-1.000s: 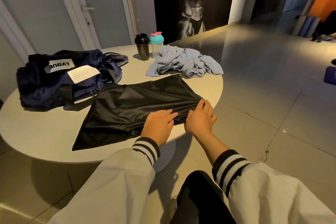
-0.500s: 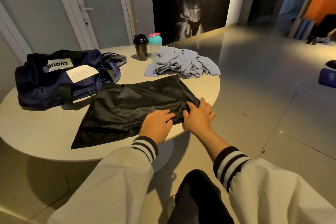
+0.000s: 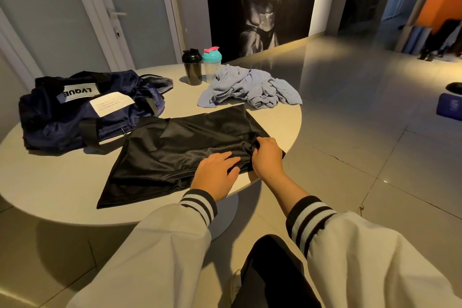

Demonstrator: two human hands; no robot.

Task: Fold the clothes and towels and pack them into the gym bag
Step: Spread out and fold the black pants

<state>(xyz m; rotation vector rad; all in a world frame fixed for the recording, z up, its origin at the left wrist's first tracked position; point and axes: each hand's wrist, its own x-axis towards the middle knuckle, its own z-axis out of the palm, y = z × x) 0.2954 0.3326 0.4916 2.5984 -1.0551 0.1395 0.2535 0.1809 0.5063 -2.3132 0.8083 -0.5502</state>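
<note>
A shiny black garment (image 3: 180,147) lies spread flat on the round white table (image 3: 50,182). My left hand (image 3: 215,175) rests on its near right part, fingers laid over the fabric. My right hand (image 3: 266,156) pinches the garment's right corner at the table's edge. The navy gym bag (image 3: 82,112) with a white label sits at the left of the table, touching the garment's far left corner. A crumpled light blue towel (image 3: 250,89) lies at the far right of the table.
A black shaker bottle (image 3: 192,67) and a clear one with a teal lid (image 3: 211,62) stand at the table's far edge beside the towel. Tiled floor opens to the right. A door and a wall poster are behind.
My right hand went from lying flat on the garment's right corner to curling and pinching it. My left hand stayed on the fabric.
</note>
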